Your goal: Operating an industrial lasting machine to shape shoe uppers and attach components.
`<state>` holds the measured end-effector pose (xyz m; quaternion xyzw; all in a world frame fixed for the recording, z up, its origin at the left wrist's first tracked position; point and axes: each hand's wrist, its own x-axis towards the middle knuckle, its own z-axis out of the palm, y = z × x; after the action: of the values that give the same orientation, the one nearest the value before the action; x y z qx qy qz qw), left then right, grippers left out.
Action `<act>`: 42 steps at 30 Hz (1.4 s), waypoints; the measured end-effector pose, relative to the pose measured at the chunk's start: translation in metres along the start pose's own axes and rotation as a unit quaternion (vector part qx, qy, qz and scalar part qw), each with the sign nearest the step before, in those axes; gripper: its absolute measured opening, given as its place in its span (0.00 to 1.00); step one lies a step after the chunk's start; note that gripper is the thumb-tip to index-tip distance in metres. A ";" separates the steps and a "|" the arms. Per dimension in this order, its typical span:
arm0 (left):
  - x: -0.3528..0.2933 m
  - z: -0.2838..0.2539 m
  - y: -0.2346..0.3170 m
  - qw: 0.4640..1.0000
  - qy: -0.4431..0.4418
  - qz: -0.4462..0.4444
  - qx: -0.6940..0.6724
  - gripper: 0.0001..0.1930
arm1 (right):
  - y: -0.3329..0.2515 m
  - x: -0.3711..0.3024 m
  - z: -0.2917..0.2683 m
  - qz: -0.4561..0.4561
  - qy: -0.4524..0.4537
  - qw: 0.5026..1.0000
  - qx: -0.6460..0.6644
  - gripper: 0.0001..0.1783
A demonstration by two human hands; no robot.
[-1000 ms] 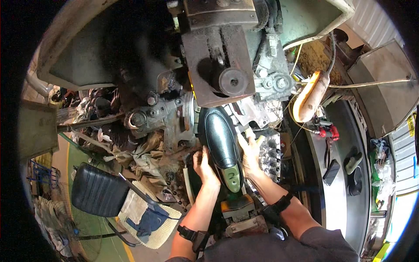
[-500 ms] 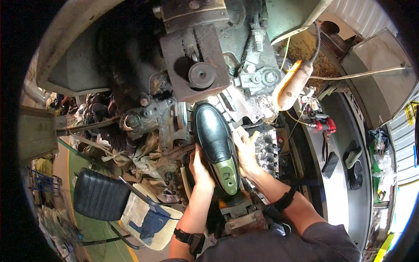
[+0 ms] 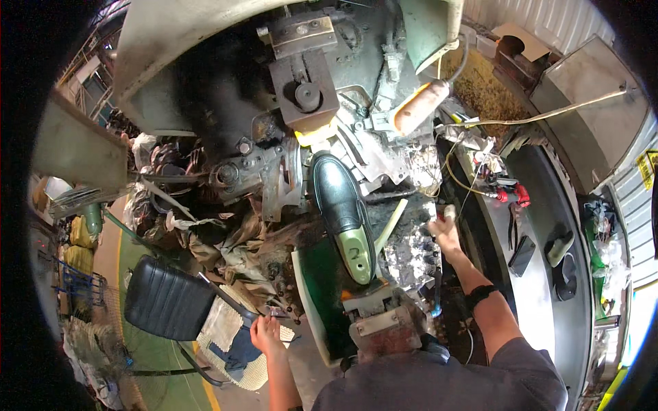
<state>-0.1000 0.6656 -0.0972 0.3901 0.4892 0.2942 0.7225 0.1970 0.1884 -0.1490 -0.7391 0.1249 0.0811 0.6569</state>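
A black leather shoe (image 3: 338,192) on a green shoe last (image 3: 355,255) sits in the machine, toe pointing away from me. Its toe is up against the machine's head (image 3: 303,92), and its heel end rests over the near support (image 3: 384,329). Neither hand touches the shoe. My left hand (image 3: 266,334) is held off to the near left, over the chair seat, with its fingers loosely bent and nothing seen in them. To the right of the shoe, my right hand (image 3: 446,230) is closed beside the machine's worn right-hand part; whatever its fingers hold is hidden.
A pale stick (image 3: 391,226) slants just right of the shoe. The work lamp (image 3: 421,107) hangs above it. A black chair (image 3: 168,298) stands at left. On the right bench lie a phone (image 3: 522,255), red-handled tool (image 3: 521,194) and dark shoe sole (image 3: 566,277).
Both hands have let go of the shoe, which stays in the machine. My left hand has moved down and left, my right hand out to the right. The view has shifted.
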 end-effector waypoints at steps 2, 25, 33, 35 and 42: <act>-0.011 -0.020 0.001 1.000 0.024 0.017 -0.007 0.17 | 0.010 0.008 0.005 -0.031 0.159 0.987 0.021 0.52; -0.284 0.194 0.001 0.649 -0.507 0.545 0.157 0.13 | 0.060 -0.240 -0.333 0.035 0.384 0.894 0.228 0.33; -0.445 0.226 -0.183 0.416 -0.738 0.421 0.324 0.09 | 0.172 -0.291 -0.527 0.087 0.534 0.747 0.387 0.40; -0.471 0.234 -0.211 0.356 -0.764 0.423 0.332 0.08 | 0.188 -0.291 -0.548 0.092 0.541 0.722 0.421 0.44; -0.520 0.290 -0.308 0.321 -0.808 0.337 0.361 0.15 | 0.181 -0.250 -0.592 0.085 0.564 0.654 0.496 0.63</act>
<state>0.0043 0.0055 -0.0481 0.7884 -0.4524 -0.1543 0.3872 -0.1213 -0.3979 -0.1771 -0.1926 0.5551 -0.3703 0.7194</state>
